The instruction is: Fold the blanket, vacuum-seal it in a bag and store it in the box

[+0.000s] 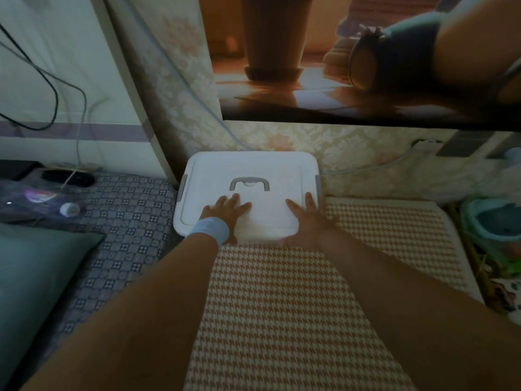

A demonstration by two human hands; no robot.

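Beneath your forearms a houndstooth mat point(282, 306) covers the surface and runs up to the box point(191, 213), which sits at the mat's far edge, against the wall. Your left hand point(225, 211) and right hand point(306, 214) lie flat on its lid point(253, 167), fingers spread. Left of your left hand a checked sheet point(127, 221) covers the rest. On the sheet, well left of that hand and nearer you, lies a teal pillow point(36, 277). Beyond the pillow sit a small white round thing point(69, 209) and a dark oblong thing point(67, 178).
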